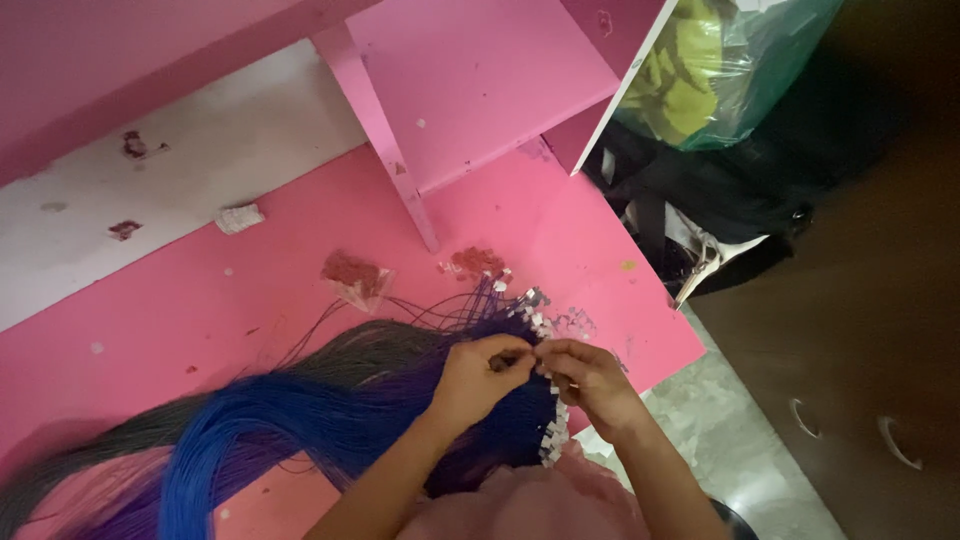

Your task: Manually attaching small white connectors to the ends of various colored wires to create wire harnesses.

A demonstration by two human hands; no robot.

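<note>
At lower centre, your left hand (478, 378) and right hand (592, 380) pinch one wire end from the blue-purple wire bundle (330, 420). You're mid-fitting; next, align a white connector (552, 436) carefully.

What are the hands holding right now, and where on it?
Both hands, left and right, pinch one thin wire near its white-connector end, above the blue bundle.
</note>
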